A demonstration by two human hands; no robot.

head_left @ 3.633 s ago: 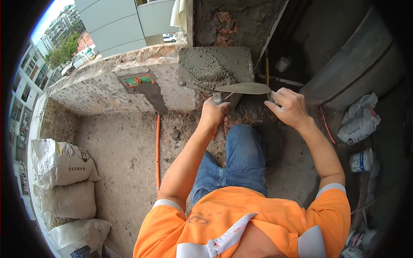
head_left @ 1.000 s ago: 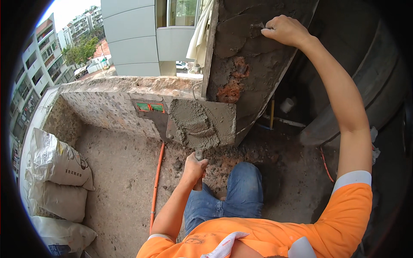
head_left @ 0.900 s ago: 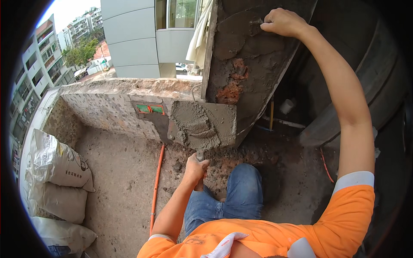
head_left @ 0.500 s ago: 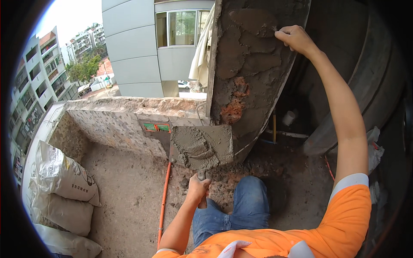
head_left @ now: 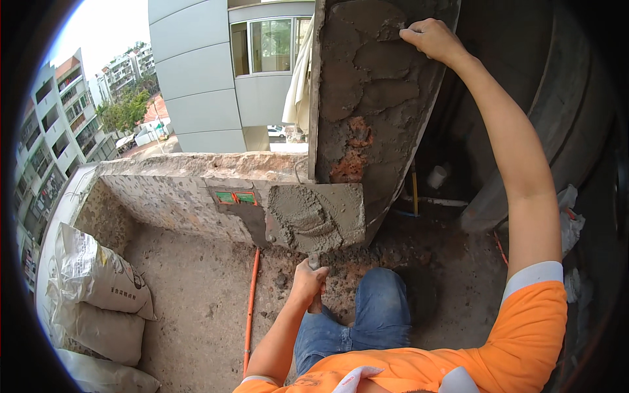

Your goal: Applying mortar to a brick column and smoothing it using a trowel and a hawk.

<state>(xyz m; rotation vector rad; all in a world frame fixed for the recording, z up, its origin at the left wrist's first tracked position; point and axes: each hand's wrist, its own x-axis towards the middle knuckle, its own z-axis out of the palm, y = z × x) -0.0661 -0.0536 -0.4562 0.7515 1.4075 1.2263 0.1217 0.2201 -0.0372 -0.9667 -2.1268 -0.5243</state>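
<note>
My left hand (head_left: 308,285) is wrapped round the handle of a mortar hawk (head_left: 357,219), a flat square board held out in front of my knees. Wet grey mortar (head_left: 308,216) lies heaped and ridged across it. High on the right, my right hand (head_left: 434,39) is closed in a fist against a narrow wall face (head_left: 377,98) coated with rough mortar. It appears to grip a trowel whose mortar-coloured blade blends into the wall, so its outline is hard to make out. Lower on that wall face, a patch of reddish brick (head_left: 354,150) shows through.
A low parapet (head_left: 177,196) with a broken top edge runs to the left, bearing a green-and-orange box (head_left: 236,197). White sacks (head_left: 105,275) are stacked at the left. An orange pipe (head_left: 251,308) crosses the floor. A white pipe (head_left: 439,202) lies at the right.
The hawk has risen slightly and shifted right in my left hand. My right hand has moved a little left and up, still at the wall's upper part.
</note>
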